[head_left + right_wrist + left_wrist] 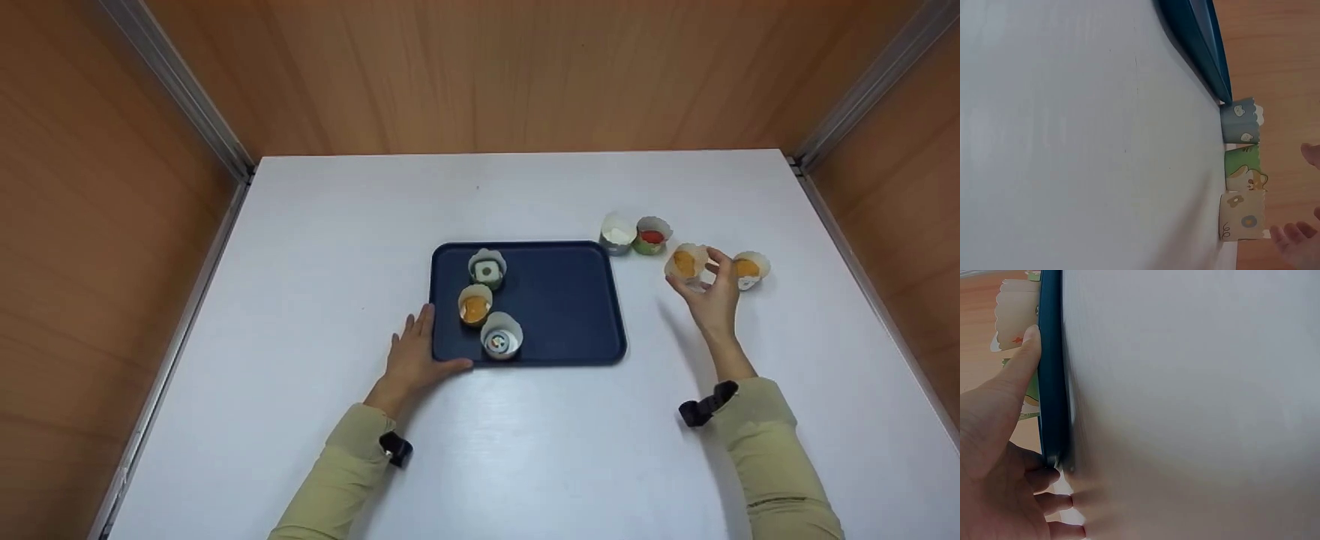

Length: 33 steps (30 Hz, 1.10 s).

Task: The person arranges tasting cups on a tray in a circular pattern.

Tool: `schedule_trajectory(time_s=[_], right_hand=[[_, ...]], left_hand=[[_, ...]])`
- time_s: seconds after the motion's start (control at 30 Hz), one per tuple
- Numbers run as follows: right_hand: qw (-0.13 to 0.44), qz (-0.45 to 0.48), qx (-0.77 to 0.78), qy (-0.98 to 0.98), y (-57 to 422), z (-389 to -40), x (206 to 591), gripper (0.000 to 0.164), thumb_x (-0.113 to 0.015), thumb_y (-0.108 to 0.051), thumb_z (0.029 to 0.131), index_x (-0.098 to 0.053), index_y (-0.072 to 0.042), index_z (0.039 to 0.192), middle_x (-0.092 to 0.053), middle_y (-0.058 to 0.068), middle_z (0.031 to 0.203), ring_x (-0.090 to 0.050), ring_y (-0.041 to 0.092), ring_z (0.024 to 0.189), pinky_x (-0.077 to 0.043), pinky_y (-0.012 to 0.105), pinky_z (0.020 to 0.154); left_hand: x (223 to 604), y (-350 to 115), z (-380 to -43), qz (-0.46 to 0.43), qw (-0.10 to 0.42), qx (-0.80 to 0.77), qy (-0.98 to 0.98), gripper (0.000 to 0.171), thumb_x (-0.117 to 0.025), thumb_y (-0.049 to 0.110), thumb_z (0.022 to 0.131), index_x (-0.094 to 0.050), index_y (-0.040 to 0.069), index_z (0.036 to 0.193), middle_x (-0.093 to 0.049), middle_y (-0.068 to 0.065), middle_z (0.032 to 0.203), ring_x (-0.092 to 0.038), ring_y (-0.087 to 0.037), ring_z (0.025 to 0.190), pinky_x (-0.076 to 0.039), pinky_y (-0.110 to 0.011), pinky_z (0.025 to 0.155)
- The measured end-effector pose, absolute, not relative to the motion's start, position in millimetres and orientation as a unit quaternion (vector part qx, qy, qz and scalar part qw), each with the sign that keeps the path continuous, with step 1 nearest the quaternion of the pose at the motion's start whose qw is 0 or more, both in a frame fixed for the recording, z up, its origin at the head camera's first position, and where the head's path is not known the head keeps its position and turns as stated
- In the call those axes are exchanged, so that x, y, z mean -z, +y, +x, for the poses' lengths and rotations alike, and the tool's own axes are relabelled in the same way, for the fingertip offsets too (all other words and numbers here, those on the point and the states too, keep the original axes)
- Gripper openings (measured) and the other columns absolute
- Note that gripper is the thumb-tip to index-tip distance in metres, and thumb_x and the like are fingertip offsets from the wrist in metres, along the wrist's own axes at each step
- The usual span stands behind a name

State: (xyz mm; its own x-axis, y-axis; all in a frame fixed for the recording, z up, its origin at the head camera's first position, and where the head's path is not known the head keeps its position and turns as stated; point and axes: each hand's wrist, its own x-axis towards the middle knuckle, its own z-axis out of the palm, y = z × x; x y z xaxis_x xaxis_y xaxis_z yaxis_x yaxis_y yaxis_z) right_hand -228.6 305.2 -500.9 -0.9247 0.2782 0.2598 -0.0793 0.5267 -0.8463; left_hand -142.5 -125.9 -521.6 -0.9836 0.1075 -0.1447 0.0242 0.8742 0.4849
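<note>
My left hand [414, 358] rests at the near left corner of a dark blue tray [559, 304], its thumb along the near edge and straight fingers by the left side. Three paper baking cups stand in the tray's left part: one with a pale square piece [487, 271], one with an orange piece [474, 308], one with a round patterned piece [499, 343]. My right hand [714, 304] reaches over a beige paper cup [1242, 216] with an orange piece, thumb and fingers spread apart about its rim. In the right wrist view this cup stands on the table, fingertips just above it.
Right of the tray, a grey-blue cup [617, 234] with white contents stands beside a green cup [652, 235] with red contents. Another cup [752, 270] with an orange piece is behind my right hand. Wooden panels [480, 75] border the white table [322, 247].
</note>
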Motion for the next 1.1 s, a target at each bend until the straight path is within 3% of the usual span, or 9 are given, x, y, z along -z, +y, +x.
schedule_trajectory(time_s=[0.33,0.57,1.1], right_hand=[[0.170,-0.074,-0.466,-0.865,316,-245,506,0.078,-0.075,-0.014,0.070,-0.029,0.004,0.129,-0.033,0.020,0.130,-0.035,0.033,0.113,-0.035,0.046,0.090],[0.091,-0.107,-0.475,-0.868,325,-258,511,0.087,-0.073,-0.023,0.072,-0.020,0.000,0.137,-0.027,0.019,0.136,-0.031,0.033,0.121,-0.028,0.039,0.100],[0.012,-0.112,-0.507,-0.855,335,-271,522,0.094,-0.073,-0.020,0.073,-0.009,-0.008,0.142,-0.018,0.023,0.141,-0.023,0.036,0.127,-0.025,0.041,0.102]], left_hand=[[523,-126,-141,0.041,0.073,-0.242,0.967,0.114,-0.064,0.065,0.063,-0.010,0.003,0.142,-0.015,-0.013,0.146,-0.012,-0.036,0.131,-0.016,-0.057,0.100],[524,-126,-142,0.043,0.071,-0.243,0.966,0.114,-0.064,0.065,0.063,-0.010,0.003,0.142,-0.016,-0.013,0.146,-0.012,-0.036,0.131,-0.015,-0.057,0.100],[524,-127,-143,0.040,0.072,-0.243,0.967,0.114,-0.064,0.065,0.063,-0.009,0.004,0.142,-0.015,-0.014,0.146,-0.012,-0.035,0.131,-0.015,-0.056,0.101]])
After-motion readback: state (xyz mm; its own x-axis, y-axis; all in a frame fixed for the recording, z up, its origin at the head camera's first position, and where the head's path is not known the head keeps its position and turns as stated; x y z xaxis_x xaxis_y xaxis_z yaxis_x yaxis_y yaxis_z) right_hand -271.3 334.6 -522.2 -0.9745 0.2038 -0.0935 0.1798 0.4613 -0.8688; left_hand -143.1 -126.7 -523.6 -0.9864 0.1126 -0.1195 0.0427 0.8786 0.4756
